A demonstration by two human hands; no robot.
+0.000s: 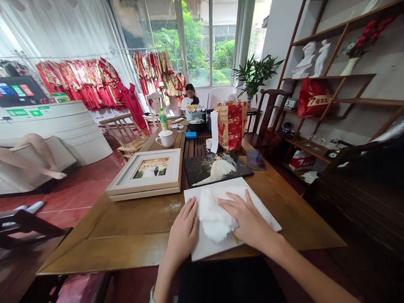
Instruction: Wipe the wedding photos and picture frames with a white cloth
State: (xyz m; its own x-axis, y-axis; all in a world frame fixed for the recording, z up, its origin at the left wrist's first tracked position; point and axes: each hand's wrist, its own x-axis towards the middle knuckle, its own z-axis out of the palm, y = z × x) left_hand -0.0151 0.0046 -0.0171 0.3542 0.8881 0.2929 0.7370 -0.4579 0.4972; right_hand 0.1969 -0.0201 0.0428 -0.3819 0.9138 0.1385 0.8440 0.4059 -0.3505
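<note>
A white rectangular panel (257, 211) lies at the table's near edge in front of me. On it is a crumpled soft white cloth (215, 219); whether it is fabric or paper I cannot tell. My left hand (185, 227) rests flat along the panel's left side, fingers stretched out, beside the cloth. My right hand (246, 216) is spread over the cloth's right side, fingers apart and touching it. Just beyond the panel lies a dark picture board (199, 169) showing a white gown. A white-framed photo (152, 167) sits to its left, on top of another frame.
On the wooden table (125, 233) stand a white lidded mug (165, 138), a green-capped bottle (163, 119), a small blue box (191, 135) and a red-and-tan paper bag (232, 128). A phone-like object (256, 159) lies at the right. A person (190, 101) sits at the far end.
</note>
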